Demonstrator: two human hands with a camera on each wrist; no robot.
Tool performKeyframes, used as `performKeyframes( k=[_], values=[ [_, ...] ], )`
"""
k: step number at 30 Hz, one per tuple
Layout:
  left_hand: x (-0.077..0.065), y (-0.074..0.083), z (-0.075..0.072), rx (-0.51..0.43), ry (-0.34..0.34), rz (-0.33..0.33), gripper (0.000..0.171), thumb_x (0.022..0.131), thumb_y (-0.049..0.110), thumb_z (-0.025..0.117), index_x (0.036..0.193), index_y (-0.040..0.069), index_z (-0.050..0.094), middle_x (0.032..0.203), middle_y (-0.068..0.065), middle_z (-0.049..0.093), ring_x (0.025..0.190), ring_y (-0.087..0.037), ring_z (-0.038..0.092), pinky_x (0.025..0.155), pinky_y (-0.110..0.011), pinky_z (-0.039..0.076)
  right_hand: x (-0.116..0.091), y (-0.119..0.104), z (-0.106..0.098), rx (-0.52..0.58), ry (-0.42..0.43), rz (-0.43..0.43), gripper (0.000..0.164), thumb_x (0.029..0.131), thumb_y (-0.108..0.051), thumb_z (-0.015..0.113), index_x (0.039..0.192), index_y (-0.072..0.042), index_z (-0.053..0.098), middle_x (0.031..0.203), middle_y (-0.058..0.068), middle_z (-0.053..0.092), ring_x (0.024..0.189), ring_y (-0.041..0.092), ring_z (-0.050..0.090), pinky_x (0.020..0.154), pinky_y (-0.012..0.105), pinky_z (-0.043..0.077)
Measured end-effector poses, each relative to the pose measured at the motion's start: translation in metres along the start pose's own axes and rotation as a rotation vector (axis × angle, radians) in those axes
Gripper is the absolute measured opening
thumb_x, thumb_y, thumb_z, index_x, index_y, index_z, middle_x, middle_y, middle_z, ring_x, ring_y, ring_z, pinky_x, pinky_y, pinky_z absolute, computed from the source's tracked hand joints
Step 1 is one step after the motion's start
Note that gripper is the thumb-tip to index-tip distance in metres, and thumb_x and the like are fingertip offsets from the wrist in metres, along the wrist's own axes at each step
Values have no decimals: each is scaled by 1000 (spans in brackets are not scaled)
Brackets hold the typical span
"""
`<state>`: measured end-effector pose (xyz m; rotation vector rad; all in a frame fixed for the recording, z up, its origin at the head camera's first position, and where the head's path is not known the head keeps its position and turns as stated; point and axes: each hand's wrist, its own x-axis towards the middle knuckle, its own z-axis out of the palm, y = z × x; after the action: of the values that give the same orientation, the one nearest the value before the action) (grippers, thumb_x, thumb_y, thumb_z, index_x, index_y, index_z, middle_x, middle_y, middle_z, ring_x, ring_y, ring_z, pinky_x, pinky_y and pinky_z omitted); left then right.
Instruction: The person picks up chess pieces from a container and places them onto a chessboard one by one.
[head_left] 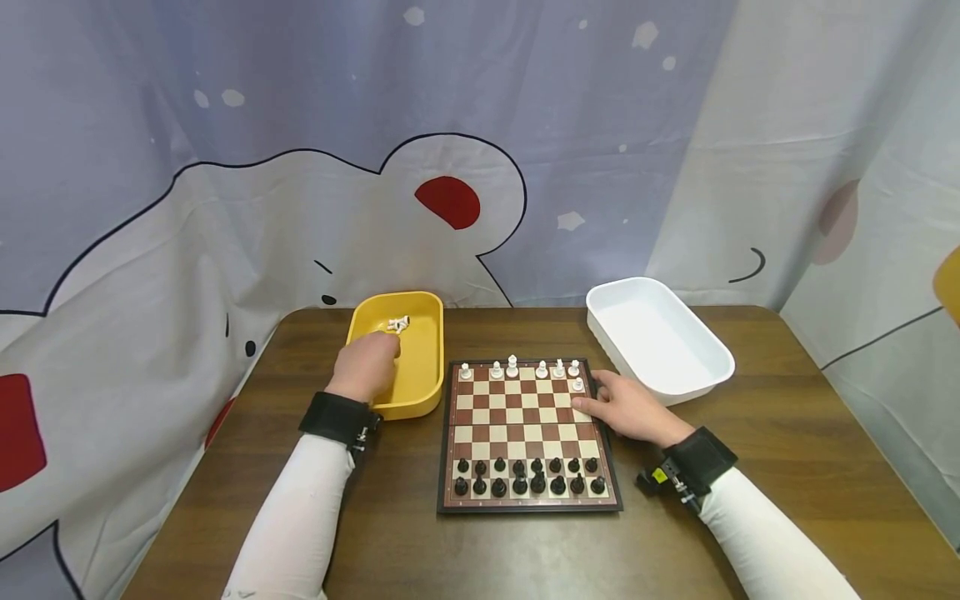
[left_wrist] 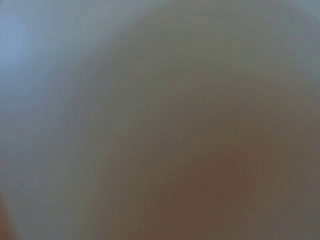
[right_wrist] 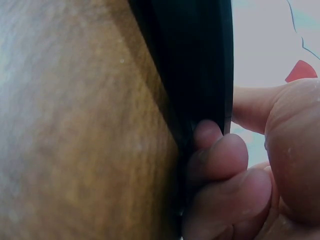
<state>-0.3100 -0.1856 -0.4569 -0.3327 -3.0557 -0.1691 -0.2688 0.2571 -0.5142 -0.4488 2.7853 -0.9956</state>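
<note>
In the head view my left hand [head_left: 365, 367] reaches into the yellow tray [head_left: 437, 367], back of the hand up. Its fingers are mostly hidden, and I cannot tell if it holds anything. A few white chess pieces [head_left: 398, 324] lie just beyond it in the tray. My right hand [head_left: 628, 406] grips the right edge of the chessboard [head_left: 525, 425], thumb over the top, curled fingers [right_wrist: 227, 157] against the dark side. Black pieces [head_left: 519, 483] fill two near rows. Along the far row stand several white pieces [head_left: 512, 367], with gaps, and one white pawn [head_left: 577, 384] in front at right.
A white tray [head_left: 660, 337] with nothing in it stands behind my right hand. All sits on a brown wooden table [head_left: 405, 533], a patterned curtain [head_left: 322, 225] hanging behind it. The left wrist view is only blur.
</note>
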Motion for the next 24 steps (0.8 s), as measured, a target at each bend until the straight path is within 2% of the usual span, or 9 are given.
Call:
performKeyframes(
  k=[3,6,12,20,24],
  values=[
    [1,1,-1,7,37,8,20,104,-1,68,118,3,82,111,-15,79,92,-31,70,88,-55,62,0,0,0,1,-1,-1,90,109,-47,71,160,19,38,69,0,61,55,13,51,52,30,38],
    [2,2,-3,10,92,26,19,104,1,70,116,5,83,110,-14,79,97,-31,72,85,-56,62,0,-1,0,2,1,-2,90,109,-47,71,159,19,38,69,0,60,55,13,51,52,30,38],
    [0,6,-10,-19,222,104,15,105,6,72,114,7,84,107,-13,79,99,-32,72,81,-52,63,0,0,0,2,3,-12,88,109,-45,71,159,20,39,68,0,60,54,13,50,52,30,38],
    [-2,20,-19,-154,318,217,17,104,5,77,119,0,79,114,-16,79,109,-36,72,105,-51,58,-1,-1,-1,2,4,-13,88,108,-45,71,159,20,39,68,0,59,54,13,50,52,30,38],
    [-4,29,-23,-195,348,283,22,103,6,79,124,-2,78,117,-17,79,111,-36,72,106,-51,58,-1,-2,-1,6,1,-11,88,108,-44,71,159,20,39,67,0,57,53,13,48,51,30,37]
  ],
)
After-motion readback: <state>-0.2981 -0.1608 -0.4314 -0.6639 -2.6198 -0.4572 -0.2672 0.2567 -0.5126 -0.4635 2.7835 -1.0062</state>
